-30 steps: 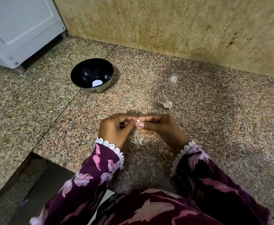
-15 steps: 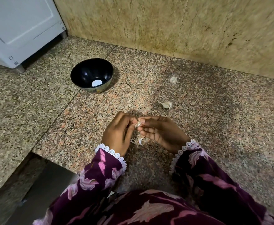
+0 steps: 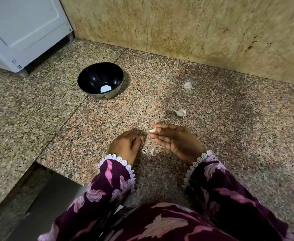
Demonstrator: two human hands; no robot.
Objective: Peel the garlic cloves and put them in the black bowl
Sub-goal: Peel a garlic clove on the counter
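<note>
One pale, glossy garlic clove (image 3: pixel 152 130) sits pinched in the right hand (image 3: pixel 175 141), nearer than the black bowl (image 3: pixel 100 80); left hand (image 3: pixel 125 146) curled, grip unclear

Purple floral sleeves (image 3: pixel 115 178), white lace cuffs (image 3: pixel 115 158)

A home kitchen, seen down onto its worktop

Speckled pink-grey granite counter (image 3: pixel 212 119) fills the middle; beige stained stone wall panels (image 3: pixel 177 32) at twelve o'clock; white boxy appliance on short feet (image 3: pixel 21 32) at ten o'clock.
</note>
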